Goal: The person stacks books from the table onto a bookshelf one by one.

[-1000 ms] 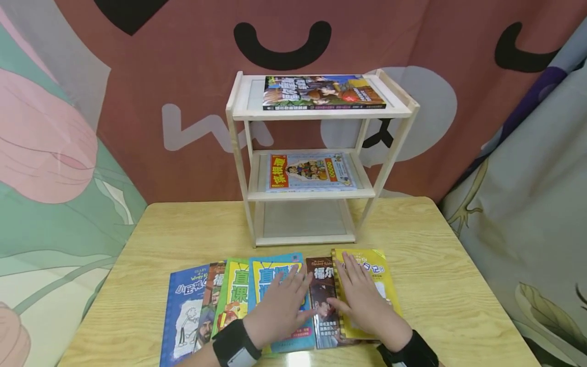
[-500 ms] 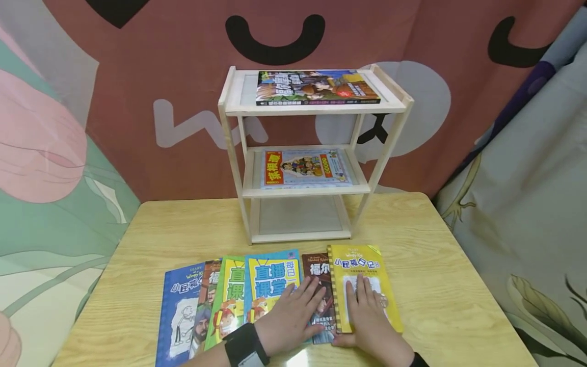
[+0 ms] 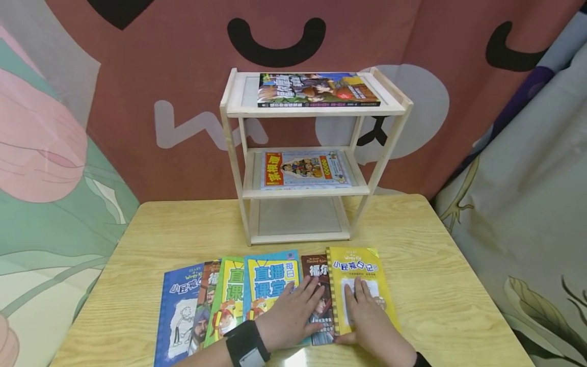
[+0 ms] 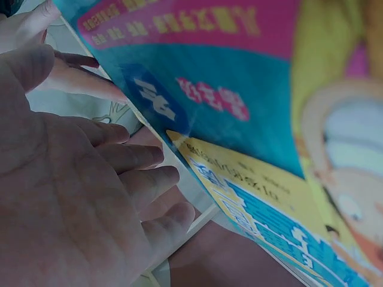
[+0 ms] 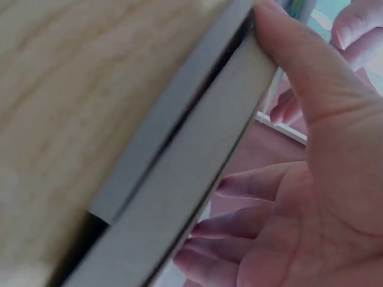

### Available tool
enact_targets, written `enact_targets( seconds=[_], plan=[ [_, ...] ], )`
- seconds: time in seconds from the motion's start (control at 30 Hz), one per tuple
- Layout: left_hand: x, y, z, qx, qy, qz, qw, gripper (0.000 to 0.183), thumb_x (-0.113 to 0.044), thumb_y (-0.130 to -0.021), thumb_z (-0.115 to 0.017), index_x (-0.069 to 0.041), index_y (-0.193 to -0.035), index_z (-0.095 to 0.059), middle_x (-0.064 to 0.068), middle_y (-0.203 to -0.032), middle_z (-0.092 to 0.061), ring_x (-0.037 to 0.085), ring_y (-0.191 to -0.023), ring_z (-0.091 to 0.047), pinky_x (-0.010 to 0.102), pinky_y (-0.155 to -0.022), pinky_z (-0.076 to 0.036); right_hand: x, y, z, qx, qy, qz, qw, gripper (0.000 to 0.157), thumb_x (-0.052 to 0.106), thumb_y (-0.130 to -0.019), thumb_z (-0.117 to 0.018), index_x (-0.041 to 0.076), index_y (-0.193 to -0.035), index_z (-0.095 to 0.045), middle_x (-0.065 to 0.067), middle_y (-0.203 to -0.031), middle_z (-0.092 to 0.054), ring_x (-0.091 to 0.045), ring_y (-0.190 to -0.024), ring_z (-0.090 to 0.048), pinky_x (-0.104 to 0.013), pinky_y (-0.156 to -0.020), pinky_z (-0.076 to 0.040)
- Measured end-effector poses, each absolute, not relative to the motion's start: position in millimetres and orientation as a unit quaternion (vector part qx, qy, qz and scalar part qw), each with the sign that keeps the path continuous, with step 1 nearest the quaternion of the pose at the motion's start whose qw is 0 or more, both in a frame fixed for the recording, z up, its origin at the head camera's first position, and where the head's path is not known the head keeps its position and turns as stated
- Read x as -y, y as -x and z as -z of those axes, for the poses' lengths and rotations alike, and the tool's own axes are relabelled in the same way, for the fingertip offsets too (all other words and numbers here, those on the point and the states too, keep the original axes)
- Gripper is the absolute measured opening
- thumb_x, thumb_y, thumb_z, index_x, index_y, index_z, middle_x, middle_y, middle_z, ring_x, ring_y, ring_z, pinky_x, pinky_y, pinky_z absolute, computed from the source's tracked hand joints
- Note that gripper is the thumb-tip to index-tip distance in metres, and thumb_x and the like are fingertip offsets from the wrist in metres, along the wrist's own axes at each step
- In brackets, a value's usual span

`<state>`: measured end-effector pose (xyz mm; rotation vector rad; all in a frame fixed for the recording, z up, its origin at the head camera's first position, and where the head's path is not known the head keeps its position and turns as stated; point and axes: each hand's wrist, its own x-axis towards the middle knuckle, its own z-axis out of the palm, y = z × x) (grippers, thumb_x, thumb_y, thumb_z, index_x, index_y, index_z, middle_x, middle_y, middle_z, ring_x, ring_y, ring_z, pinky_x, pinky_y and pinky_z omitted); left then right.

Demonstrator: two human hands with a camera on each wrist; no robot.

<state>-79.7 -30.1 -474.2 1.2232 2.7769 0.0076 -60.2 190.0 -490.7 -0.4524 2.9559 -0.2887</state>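
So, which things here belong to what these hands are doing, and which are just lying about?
Likely part of the job:
- left hand
- right hand
- row of books on the table
- perhaps the wooden rack, top-shelf book, middle-shelf book

Just around:
- patterned backdrop
- pale curtain

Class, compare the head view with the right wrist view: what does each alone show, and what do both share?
Only the head view shows the dark blue book, the top-shelf book, the middle-shelf book and the yellow front cover.

Only the right wrist view shows pale page edges and the palm side of the right hand.

Both show that hand, the left hand (partly, in the wrist view) and the wooden tabletop.
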Motion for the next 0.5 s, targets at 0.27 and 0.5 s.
enact_targets(
  seconds=[0.27, 0.5],
  plan=[
    [28, 85, 476, -0.914, -0.404, 0.003, 0.037, 0.082, -0.063, -0.091, -0.034, -0.009, -0.150, -0.019, 0.011, -0.153, -0.013, 0.027, -0.138, -0.010, 0.049, -0.105, -0.024, -188, 61, 469, -0.970, 0.153, 0.182, 0.039, 0.092, 0.056, -0.058, -0.078, -0.010, -0.119, -0.058, -0.032, -0.127, -0.046, -0.044, -0.111, -0.048, -0.054, -0.087, -0.043],
    [23, 90, 475, -0.916, -0.401, -0.014, 0.019, 0.084, -0.058, -0.089, -0.046, -0.010, -0.151, -0.016, 0.008, -0.154, -0.011, 0.026, -0.137, -0.015, 0.050, -0.104, -0.027, -183, 62, 468, -0.965, 0.179, 0.183, -0.050, 0.063, 0.050, -0.070, -0.073, -0.003, -0.104, -0.069, -0.021, -0.107, -0.063, -0.030, -0.096, -0.061, -0.040, -0.079, -0.051]
  ],
)
